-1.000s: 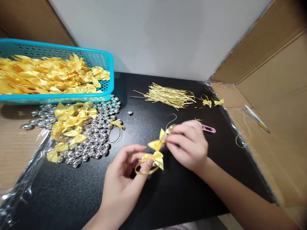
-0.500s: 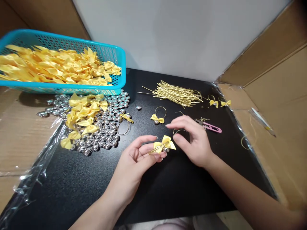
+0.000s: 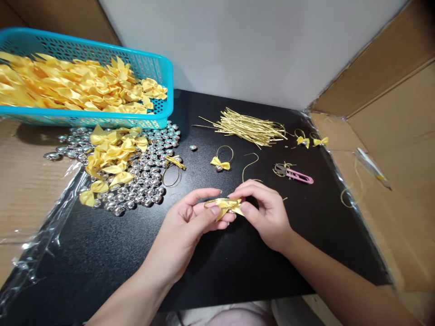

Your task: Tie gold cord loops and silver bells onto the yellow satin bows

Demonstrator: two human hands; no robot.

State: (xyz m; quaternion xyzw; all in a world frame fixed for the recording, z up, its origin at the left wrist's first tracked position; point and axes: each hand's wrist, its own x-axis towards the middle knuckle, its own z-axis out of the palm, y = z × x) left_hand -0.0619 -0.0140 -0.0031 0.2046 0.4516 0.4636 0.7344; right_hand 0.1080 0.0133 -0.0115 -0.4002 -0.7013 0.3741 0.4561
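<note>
Both hands meet over the middle of the black table top [image 3: 238, 267]. My left hand [image 3: 190, 224] pinches a small yellow ribbon bow with a gold loop [image 3: 226, 206] between thumb and fingers. My right hand [image 3: 267, 210] pinches the same bow from the right side. A finished bow with a gold ring and a silver bell [image 3: 220, 163] lies just beyond the hands. A loose curved gold cord [image 3: 249, 164] lies to its right.
A blue basket [image 3: 149, 68] full of yellow bows stands at back left. In front of it lie a heap of silver bells [image 3: 149, 179] and loose yellow bows [image 3: 112, 156]. A bundle of gold cords [image 3: 249, 129], pink snips [image 3: 297, 174], two more bows [image 3: 311, 141], cardboard walls [image 3: 390, 136].
My right hand set one bow with its ring down on the table, then came back and closed on the bow that my left hand holds.
</note>
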